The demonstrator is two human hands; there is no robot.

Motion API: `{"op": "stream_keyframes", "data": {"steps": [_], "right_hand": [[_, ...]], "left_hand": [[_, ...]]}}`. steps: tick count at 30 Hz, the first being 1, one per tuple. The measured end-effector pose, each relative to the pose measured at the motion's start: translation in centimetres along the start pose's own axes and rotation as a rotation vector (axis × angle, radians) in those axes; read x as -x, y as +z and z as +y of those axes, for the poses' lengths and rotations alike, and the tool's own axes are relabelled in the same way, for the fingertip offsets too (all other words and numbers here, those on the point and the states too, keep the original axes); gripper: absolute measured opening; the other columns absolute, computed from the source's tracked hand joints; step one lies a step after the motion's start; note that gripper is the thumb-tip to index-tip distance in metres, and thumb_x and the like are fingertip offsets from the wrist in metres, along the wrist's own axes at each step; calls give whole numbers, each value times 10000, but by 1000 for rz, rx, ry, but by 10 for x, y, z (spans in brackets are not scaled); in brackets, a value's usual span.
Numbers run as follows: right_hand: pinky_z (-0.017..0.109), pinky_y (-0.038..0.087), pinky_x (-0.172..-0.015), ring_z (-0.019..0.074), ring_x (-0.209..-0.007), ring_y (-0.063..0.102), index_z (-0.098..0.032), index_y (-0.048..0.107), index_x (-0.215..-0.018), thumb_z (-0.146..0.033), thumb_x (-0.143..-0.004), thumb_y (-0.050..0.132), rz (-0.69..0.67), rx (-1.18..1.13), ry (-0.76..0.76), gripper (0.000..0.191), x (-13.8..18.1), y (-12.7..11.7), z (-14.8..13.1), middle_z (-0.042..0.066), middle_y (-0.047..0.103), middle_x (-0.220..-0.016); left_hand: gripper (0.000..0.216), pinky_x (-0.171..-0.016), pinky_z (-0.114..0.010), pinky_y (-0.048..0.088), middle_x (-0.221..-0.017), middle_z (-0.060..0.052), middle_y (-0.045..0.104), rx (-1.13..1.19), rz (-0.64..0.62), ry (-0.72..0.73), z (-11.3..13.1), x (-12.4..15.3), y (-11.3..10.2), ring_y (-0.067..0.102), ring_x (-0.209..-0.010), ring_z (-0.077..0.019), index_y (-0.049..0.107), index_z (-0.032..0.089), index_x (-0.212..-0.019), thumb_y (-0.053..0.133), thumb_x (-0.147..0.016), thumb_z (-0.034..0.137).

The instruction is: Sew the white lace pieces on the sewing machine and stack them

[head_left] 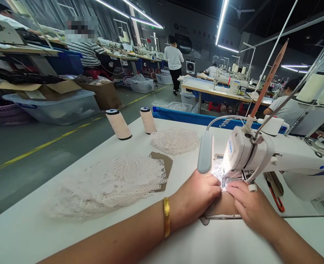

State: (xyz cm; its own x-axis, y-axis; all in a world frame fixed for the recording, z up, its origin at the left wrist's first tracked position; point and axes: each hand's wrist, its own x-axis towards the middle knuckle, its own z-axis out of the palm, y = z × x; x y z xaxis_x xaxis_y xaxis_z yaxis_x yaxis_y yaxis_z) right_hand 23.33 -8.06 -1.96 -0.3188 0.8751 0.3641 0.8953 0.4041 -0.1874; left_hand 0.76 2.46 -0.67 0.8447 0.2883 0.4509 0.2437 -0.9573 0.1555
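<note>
Okay, I've got my left hand (197, 196) and my right hand (251, 205) both open and flat on the tabletop (26, 238), gripping nothing. Their fingertips are pressing the lace piece (219, 171) down by the needle of the sewing machine (263, 154), right of centre under its lit lamp (205, 157). Over to the left a lace pile (115, 183) lies on a brown card (164, 163), a second lace pile (175, 141) sits farther off, and two thread cones (118, 124) stand near the far edge.

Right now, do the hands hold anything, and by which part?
Neither grips anything: left hand and right hand press flat on the lace piece at its near edge, under the sewing machine.
</note>
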Motion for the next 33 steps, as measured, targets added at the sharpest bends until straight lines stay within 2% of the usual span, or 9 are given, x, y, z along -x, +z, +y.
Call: {"op": "stream_keyframes", "data": {"steps": [9, 14, 18, 21, 23, 26, 29, 31, 33], "right_hand": [[425, 659, -848, 293, -1064, 732, -226, 673, -1412, -77, -935, 482, 43, 94, 18, 536, -2, 4, 3, 145, 739, -1301], [393, 647, -858, 277, -1076, 727, -242, 667, -1394, -68, -951, 477, 83, 85, 5, 512, -2, 4, 2, 117, 749, -1286], [368, 627, -794, 264, -1011, 729, -223, 658, -1336, -49, -968, 446, 103, 73, -13, 459, -1, 4, 0, 123, 756, -1216], [358, 598, -750, 249, -930, 710, -225, 656, -1219, -25, -971, 432, 119, 1, -101, 389, -2, 2, -6, 96, 759, -1070], [369, 595, -796, 242, -935, 695, -227, 636, -1224, -22, -981, 441, 134, -88, -191, 373, -4, 1, -13, 82, 749, -1051], [440, 571, -984, 276, -1173, 655, -219, 554, -1417, -78, -1021, 465, 142, -191, -264, 429, -8, 1, -27, 117, 714, -1268], [464, 540, -1023, 295, -1251, 621, -230, 497, -1488, -166, -1050, 514, 56, -234, -249, 443, -11, 1, -40, 119, 696, -1326], [429, 547, -950, 265, -1098, 658, -243, 509, -1454, -165, -1045, 539, 20, -266, -270, 417, -12, 1, -47, 86, 732, -1187], [402, 538, -900, 232, -963, 645, -245, 516, -1426, -124, -1029, 538, 35, -307, -307, 416, -11, 2, -50, 59, 727, -1065]], "left_hand": [[180, -905, -368, 505, -1020, -78, 716, -23, 60, -56, -6, -2, -2, 664, -945, -232, 735, 195, -996, 557, -1013, 180], [119, -945, -405, 523, -1175, -109, 687, -73, 0, -149, -7, 1, -6, 649, -1098, -286, 656, 206, -1093, 622, -1008, 282], [154, -928, -435, 514, -1064, -105, 708, -139, -87, -197, 2, 0, -10, 670, -1025, -300, 634, 181, -1104, 640, -1011, 303], [186, -787, -393, 496, -807, -61, 676, -212, -99, -191, 9, -1, -19, 634, -738, -241, 640, 177, -856, 620, -1008, 283], [299, -707, -360, 456, -669, -31, 617, -211, -43, -179, 10, -2, -28, 550, -609, -198, 605, 188, -727, 569, -1017, 247], [249, -689, -331, 438, -697, -26, 635, -123, 48, -147, 3, -3, -38, 561, -657, -199, 643, 194, -785, 527, -1003, 169], [161, -714, -303, 467, -883, -39, 711, -4, -46, -113, -4, -3, -39, 635, -801, -206, 668, 193, -899, 547, -970, 115], [104, -687, -299, 468, -967, -57, 727, -20, -155, -176, -3, -3, -38, 644, -790, -204, 663, 186, -905, 595, -940, 116], [79, -608, -307, 430, -891, -62, 715, -84, -275, -317, 3, -3, -41, 620, -684, -207, 650, 183, -877, 626, -893, 110]]}}
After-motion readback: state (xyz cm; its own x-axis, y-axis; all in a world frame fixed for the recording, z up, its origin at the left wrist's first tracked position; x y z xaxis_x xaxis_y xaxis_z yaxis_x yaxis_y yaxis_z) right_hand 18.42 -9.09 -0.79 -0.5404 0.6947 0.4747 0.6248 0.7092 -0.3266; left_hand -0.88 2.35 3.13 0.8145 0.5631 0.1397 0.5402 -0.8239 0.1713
